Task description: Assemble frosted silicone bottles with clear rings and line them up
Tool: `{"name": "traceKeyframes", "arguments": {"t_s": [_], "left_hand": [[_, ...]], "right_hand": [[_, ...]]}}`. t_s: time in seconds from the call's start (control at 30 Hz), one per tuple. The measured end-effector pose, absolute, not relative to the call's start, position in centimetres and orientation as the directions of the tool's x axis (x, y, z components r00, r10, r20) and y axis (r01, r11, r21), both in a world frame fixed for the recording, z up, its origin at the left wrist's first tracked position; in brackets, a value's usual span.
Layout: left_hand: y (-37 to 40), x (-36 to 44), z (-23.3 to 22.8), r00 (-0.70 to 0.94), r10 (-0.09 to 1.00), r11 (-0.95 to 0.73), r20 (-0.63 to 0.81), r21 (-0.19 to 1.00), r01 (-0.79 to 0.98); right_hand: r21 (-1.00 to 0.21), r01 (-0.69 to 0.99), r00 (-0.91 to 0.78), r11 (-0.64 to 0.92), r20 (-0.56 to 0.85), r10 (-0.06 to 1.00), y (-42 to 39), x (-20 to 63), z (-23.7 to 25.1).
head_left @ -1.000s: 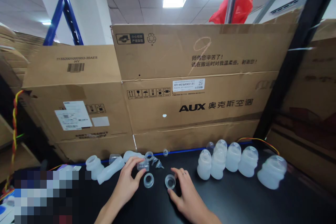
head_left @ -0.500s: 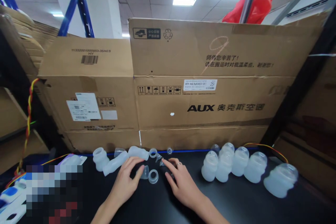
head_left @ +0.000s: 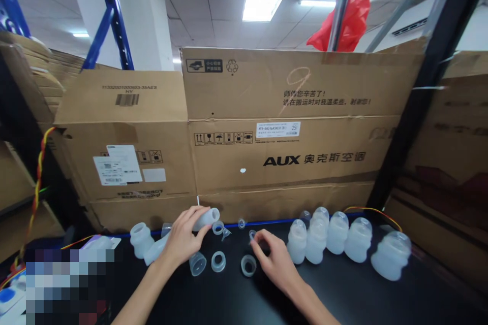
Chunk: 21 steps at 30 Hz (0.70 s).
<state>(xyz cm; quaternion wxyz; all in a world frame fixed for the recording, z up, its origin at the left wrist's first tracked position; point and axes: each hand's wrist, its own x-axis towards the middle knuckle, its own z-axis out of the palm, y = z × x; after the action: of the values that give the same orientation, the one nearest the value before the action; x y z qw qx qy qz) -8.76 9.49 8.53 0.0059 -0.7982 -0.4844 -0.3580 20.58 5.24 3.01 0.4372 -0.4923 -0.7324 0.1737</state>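
Observation:
My left hand (head_left: 182, 237) is wrapped around a translucent silicone bottle (head_left: 208, 217) lying on its side near the back of the black table (head_left: 343, 294). My right hand (head_left: 275, 259) pinches a small clear funnel-shaped piece (head_left: 252, 235) at its fingertips. Between the hands lie a clear cap (head_left: 197, 263) and two translucent rings (head_left: 218, 261) (head_left: 248, 265). Behind them sit a small ring (head_left: 218, 227), a little cone (head_left: 226, 233) and a tiny clear cup (head_left: 241, 223).
A row of several upright silicone bottles (head_left: 328, 236) stands at the right, with a wider one (head_left: 392, 255) at the end. Two more bottles (head_left: 140, 239) sit at the left. Big cardboard boxes (head_left: 290, 127) wall off the back. A blurred patch covers the lower left.
My left hand reached back from the cap and closed on the lying bottle. My right hand moved off the ring and picked up the small clear piece. The camera shifted slightly.

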Motion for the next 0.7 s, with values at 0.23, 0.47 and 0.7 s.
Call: {"name": "traceKeyframes", "arguments": {"t_s": [0.23,0.47,0.7], "left_hand": [[3.0,-5.0,8.1,0.378,0.737,-0.653,0.561,0.444,0.614],[0.5,-3.8,3.6,0.64,0.644,-0.761,0.42,0.264,0.593],[2.7,-6.8,3.2,0.47,0.65,-0.68,0.597,0.181,0.71]], "right_hand": [[-0.816,0.362,-0.071,0.45,0.458,0.886,3.1,21.8,2.2],[-0.809,0.337,-0.104,0.481,0.476,0.873,2.3,20.5,1.4],[-0.704,0.49,-0.079,0.513,0.551,0.831,2.1,20.9,0.3]]}}
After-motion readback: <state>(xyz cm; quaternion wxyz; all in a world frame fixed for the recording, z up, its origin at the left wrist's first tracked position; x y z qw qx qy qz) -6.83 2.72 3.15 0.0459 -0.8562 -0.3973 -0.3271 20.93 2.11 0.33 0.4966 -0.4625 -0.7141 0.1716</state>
